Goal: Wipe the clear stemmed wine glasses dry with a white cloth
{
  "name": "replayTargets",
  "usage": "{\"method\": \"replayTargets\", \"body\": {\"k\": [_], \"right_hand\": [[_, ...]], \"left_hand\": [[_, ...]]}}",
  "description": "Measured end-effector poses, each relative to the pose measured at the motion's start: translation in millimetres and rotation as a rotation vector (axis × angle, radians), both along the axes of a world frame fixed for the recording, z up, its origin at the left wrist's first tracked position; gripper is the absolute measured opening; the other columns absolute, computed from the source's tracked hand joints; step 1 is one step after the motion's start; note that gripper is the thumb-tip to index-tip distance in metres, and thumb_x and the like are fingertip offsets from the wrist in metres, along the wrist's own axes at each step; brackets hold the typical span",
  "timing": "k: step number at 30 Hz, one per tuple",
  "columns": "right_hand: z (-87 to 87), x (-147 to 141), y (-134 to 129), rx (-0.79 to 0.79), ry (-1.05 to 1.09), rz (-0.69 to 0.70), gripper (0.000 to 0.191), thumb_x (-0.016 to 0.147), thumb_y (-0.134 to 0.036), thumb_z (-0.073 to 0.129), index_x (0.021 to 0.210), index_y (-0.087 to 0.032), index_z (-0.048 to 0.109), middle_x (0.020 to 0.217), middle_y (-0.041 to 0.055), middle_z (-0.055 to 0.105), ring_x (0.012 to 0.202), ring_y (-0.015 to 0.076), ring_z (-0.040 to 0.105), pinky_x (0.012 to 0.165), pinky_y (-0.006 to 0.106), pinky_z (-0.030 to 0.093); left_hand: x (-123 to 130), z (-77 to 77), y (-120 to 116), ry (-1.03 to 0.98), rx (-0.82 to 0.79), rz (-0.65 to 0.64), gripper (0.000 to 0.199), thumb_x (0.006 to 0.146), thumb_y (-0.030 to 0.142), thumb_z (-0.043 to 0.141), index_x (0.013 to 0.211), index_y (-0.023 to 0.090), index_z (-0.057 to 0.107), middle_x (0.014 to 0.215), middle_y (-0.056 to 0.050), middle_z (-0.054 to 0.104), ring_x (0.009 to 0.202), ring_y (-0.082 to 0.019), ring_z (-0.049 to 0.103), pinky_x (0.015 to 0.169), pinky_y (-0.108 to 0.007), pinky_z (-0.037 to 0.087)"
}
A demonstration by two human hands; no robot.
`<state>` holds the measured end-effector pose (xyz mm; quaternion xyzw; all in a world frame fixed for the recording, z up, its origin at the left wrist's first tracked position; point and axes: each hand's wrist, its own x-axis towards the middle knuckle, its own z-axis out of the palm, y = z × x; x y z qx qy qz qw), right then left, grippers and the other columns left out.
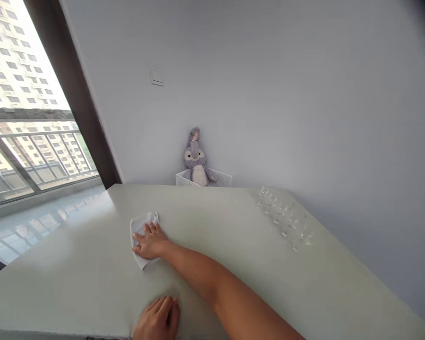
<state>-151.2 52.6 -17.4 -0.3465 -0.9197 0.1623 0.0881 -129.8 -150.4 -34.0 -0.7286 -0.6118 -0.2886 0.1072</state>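
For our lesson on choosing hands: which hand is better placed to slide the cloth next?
Probably the right hand: it lies spread on the cloth. The left hand is curled, off the cloth, near the table's front edge.

The glossy pale-green flat worktop affords a broad lane between the thin white cloth on the left and the cluster of small, clear, rounded pieces in rows at the far right. The bare right forearm crosses the near centre diagonally, obstructing low passage from near to far. The flat-spread right hand covers part of the cloth. The curled left hand obstructs the near edge; a gap separates it from the forearm. Further room lies left of the cloth. The smooth pale-grey wall bounds the far and right sides.
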Motion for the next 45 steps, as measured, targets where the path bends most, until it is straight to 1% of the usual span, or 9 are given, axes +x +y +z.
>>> {"method": "replayTargets", "body": {"k": [6, 15, 19, 23, 28, 34, 38, 41, 45], "right_hand": [[-0.7, 64.1, -21.9, 0.02, 0.002, 0.007, 0.064, 0.081, -0.06, 0.024, 0.135, -0.025, 0.025, 0.145, 0.0096, 0.01, 0.131, 0.031, 0.006, 0.102, 0.049, 0.008], [12.5, 253.8, -27.1, -0.009, -0.147, -0.449, 0.059, 0.084, -0.053, 0.026, 0.135, -0.024, 0.025, 0.145, 0.0079, 0.012, 0.131, 0.027, 0.009, 0.103, 0.044, 0.008], [10.8, 328.7, -61.7, -0.016, -0.216, -0.635, 0.059, 0.085, -0.054, 0.02, 0.136, -0.024, 0.022, 0.145, 0.0079, 0.009, 0.132, 0.0264, 0.006, 0.103, 0.041, 0.007], [4.5, 370.2, -118.1, 0.026, -0.232, -0.692, 0.06, 0.085, -0.056, 0.015, 0.136, -0.025, 0.023, 0.145, 0.0067, 0.009, 0.132, 0.0257, 0.004, 0.104, 0.04, 0.007], [-1.8, 370.2, -187.3, 0.052, -0.203, -0.707, 0.06, 0.085, -0.057, 0.015, 0.136, -0.026, 0.023, 0.145, 0.006, 0.008, 0.132, 0.0259, 0.002, 0.104, 0.043, 0.005], [3.9, 307.8, -220.4, 0.014, -0.037, -0.487, 0.055, 0.085, -0.054, 0.026, 0.135, -0.03, 0.026, 0.145, 0.0037, 0.006, 0.132, 0.026, 0.001, 0.104, 0.046, 0.006], [17.6, 250.5, -210.0, -0.006, 0.074, -0.136, 0.059, 0.081, -0.056, 0.035, 0.133, -0.029, 0.029, 0.145, 0.0045, 0.011, 0.132, 0.0261, 0.008, 0.105, 0.046, 0.008], [23.5, 218.8, -182.1, 0.01, 0.103, 0.108, 0.063, 0.076, -0.053, 0.049, 0.13, -0.025, 0.035, 0.142, 0.0057, 0.021, 0.131, 0.025, 0.013, 0.106, 0.043, 0.009], [21.2, 213.7, -138.2, -0.019, 0.169, 0.205, 0.067, 0.068, -0.044, 0.062, 0.125, -0.016, 0.041, 0.132, 0.0087, 0.041, 0.124, 0.0198, 0.032, 0.104, 0.031, 0.021]], "left_hand": [[-4.5, 0.7, -2.9, 0.051, -0.107, 0.021, 0.029, 0.084, 0.031, 0.041, 0.057, 0.021, 0.047, 0.055, 0.004, 0.054, 0.053, -0.011, 0.052, 0.054, -0.026, 0.031], [-1.7, 3.2, -3.0, 0.11, -0.158, 0.11, 0.033, 0.084, 0.037, 0.038, 0.056, 0.02, 0.046, 0.054, 0.003, 0.053, 0.054, -0.011, 0.05, 0.054, -0.025, 0.025], [-0.8, 3.8, -4.0, 0.127, -0.161, 0.128, 0.032, 0.084, 0.036, 0.037, 0.057, 0.02, 0.047, 0.056, 0.003, 0.054, 0.054, -0.011, 0.049, 0.053, -0.024, 0.024], [-1.0, 4.9, -6.0, 0.119, -0.159, 0.122, 0.033, 0.084, 0.036, 0.037, 0.056, 0.019, 0.046, 0.055, 0.002, 0.053, 0.054, -0.011, 0.048, 0.053, -0.024, 0.023], [-0.7, 5.5, -7.5, 0.087, -0.166, 0.115, 0.033, 0.083, 0.036, 0.038, 0.056, 0.019, 0.046, 0.056, 0.002, 0.053, 0.055, -0.01, 0.048, 0.052, -0.023, 0.022], [-3.2, 8.2, -7.6, 0.023, -0.22, 0.132, 0.033, 0.083, 0.039, 0.038, 0.057, 0.019, 0.047, 0.056, 0.002, 0.053, 0.054, -0.011, 0.048, 0.049, -0.022, 0.021], [-1.4, 13.9, -10.6, -0.127, -0.175, 0.085, 0.028, 0.082, 0.036, 0.039, 0.063, 0.021, 0.052, 0.059, 0.002, 0.054, 0.057, -0.012, 0.05, 0.05, -0.021, 0.031], [9.6, 20.4, -9.5, -0.204, -0.088, -0.163, 0.02, 0.082, 0.032, 0.041, 0.08, 0.021, 0.057, 0.083, -0.002, 0.06, 0.079, -0.015, 0.056, 0.071, -0.024, 0.041], [29.8, 26.0, 2.1, -0.128, -0.161, -0.318, 0.033, 0.083, 0.031, 0.039, 0.114, 0.025, 0.048, 0.118, -0.004, 0.052, 0.105, -0.018, 0.05, 0.086, -0.03, 0.04]]}}
